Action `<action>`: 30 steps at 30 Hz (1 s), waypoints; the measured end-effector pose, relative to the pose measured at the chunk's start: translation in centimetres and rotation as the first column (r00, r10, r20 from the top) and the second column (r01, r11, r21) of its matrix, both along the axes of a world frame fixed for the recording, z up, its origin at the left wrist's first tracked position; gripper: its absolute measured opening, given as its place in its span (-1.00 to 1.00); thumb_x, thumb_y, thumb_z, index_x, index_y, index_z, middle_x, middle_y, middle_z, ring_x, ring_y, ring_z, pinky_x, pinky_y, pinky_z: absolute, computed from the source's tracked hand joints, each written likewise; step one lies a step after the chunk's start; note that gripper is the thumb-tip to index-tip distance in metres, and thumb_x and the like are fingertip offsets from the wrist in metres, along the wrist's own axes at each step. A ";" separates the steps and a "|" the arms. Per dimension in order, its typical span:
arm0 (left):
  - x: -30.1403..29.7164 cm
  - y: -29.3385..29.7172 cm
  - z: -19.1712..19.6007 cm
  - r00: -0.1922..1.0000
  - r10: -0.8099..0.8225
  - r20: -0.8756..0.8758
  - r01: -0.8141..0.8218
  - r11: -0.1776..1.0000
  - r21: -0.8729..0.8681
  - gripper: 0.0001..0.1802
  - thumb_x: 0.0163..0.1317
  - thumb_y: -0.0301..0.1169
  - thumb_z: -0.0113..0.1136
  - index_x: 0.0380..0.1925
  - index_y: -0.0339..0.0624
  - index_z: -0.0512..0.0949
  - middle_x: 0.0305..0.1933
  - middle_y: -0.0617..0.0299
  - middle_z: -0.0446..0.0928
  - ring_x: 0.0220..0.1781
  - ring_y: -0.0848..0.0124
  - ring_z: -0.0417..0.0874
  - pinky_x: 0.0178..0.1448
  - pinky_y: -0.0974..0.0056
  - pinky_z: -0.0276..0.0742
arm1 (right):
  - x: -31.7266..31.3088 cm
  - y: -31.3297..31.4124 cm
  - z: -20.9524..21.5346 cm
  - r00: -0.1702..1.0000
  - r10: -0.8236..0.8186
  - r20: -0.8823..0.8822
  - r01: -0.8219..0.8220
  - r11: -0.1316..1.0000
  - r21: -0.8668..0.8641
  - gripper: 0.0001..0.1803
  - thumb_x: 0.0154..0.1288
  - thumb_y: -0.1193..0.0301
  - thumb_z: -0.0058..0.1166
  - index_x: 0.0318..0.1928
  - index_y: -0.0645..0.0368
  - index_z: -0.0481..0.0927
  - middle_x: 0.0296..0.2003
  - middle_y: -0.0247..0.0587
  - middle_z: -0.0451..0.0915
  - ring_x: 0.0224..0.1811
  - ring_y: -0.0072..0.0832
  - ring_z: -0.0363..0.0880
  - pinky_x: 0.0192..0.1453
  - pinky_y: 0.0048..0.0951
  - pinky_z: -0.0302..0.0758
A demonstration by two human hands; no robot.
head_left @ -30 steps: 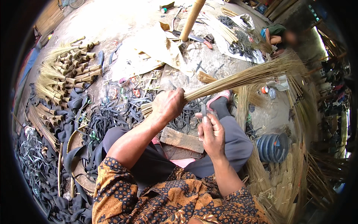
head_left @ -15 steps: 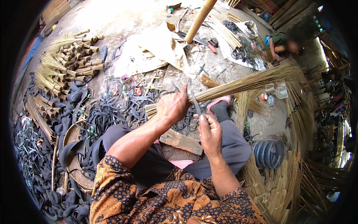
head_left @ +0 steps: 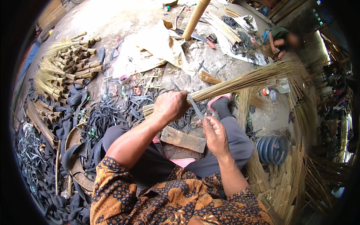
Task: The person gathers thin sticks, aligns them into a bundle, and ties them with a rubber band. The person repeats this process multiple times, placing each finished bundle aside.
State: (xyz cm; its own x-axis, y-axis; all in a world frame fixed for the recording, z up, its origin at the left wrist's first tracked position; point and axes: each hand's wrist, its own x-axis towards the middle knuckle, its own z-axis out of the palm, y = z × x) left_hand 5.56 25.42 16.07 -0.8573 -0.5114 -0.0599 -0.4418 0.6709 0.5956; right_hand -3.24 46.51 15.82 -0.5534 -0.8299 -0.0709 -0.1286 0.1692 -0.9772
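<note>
My left hand (head_left: 170, 106) is wrapped round a bundle of thin straw-coloured sticks (head_left: 240, 83). The bundle slants up to the right, its short cut ends sticking out left of my fist and its feathery tips far to the right. A narrow grey rubber strip (head_left: 195, 106) runs from the bundle, just beside my left fist, down to my right hand (head_left: 215, 137). My right fingers pinch the strip's lower end, and it looks taut. Beneath my hands, a worn wooden block (head_left: 183, 139) lies between my bent legs.
Tied stick bundles (head_left: 77, 63) are piled at far left, above heaped black rubber strips (head_left: 112, 112). A round woven tray (head_left: 77, 161) sits at left. A ribbed clear plastic container (head_left: 273, 150) stands right of my knee. A bamboo pole (head_left: 195, 19) rises ahead; another person (head_left: 281, 39) sits far right.
My right hand has moved slightly right and down, drawing the strip out longer. My left fist has turned a little on the bundle, which dips slightly.
</note>
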 end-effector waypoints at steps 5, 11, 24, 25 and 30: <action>0.8 0.9 1.3 0.972 -0.202 -0.119 0.233 0.895 0.381 -0.68 0.19 -0.22 0.48 -0.15 -0.16 0.69 -0.39 0.04 0.68 -0.29 0.19 0.71 -0.14 0.09 0.59 | -2.2 2.2 -2.5 0.853 0.077 -0.516 -0.019 0.993 0.117 -0.83 0.57 0.40 0.01 -0.18 0.21 0.58 -0.37 -0.03 0.67 -0.32 -0.08 0.71 -0.23 -0.17 0.54; 0.5 3.3 1.3 0.760 -0.613 -0.218 0.492 0.321 0.809 -0.68 0.25 -0.24 0.55 -0.32 -0.19 0.60 -0.54 0.43 0.51 -0.54 0.58 0.47 -0.45 0.36 0.40 | -6.2 0.6 -3.2 0.589 0.205 -0.781 -0.255 0.965 0.062 -0.92 0.34 0.54 0.15 -0.16 0.17 0.58 -0.34 -0.13 0.62 -0.26 -0.14 0.71 -0.21 -0.16 0.61; -1.1 3.1 -2.4 0.991 -0.124 0.055 0.116 0.985 0.127 -0.68 0.26 -0.14 0.34 -0.19 -0.16 0.67 -0.28 -0.13 0.73 -0.16 -0.09 0.79 -0.04 -0.15 0.68 | -2.7 -3.1 5.2 0.882 0.091 -0.462 0.094 0.927 0.362 -0.70 0.50 0.23 0.13 -0.04 0.21 0.71 -0.45 0.08 0.72 -0.33 0.04 0.77 -0.21 -0.08 0.61; -1.0 3.4 -2.7 0.991 -0.127 0.044 0.123 0.989 0.087 -0.72 0.26 -0.21 0.30 -0.19 -0.18 0.67 -0.28 -0.13 0.73 -0.16 -0.09 0.79 -0.05 -0.14 0.69 | -2.4 -4.4 4.8 0.879 0.018 -0.477 0.126 0.955 0.268 -0.68 0.48 0.21 0.18 -0.03 0.23 0.71 -0.49 0.06 0.71 -0.45 -0.08 0.76 -0.26 -0.10 0.60; -0.7 3.5 -3.9 0.990 -0.133 0.037 0.133 0.991 0.016 -0.81 0.23 -0.33 0.22 -0.26 -0.18 0.69 -0.37 -0.16 0.71 -0.27 -0.10 0.80 -0.21 -0.09 0.72 | -3.0 -7.3 2.9 0.975 0.132 -0.178 -0.065 0.939 0.337 -0.71 0.56 0.29 0.12 -0.02 0.31 0.66 -0.46 -0.18 0.67 -0.62 -0.51 0.60 -0.45 -0.44 0.53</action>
State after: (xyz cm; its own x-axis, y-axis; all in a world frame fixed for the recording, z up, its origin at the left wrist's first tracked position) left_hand 4.86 28.95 12.16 -0.9145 -0.3920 -0.0998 -0.3717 0.7171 0.5896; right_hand -6.23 39.22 18.71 -0.5004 -0.8298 -0.2471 -0.3432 0.4521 -0.8233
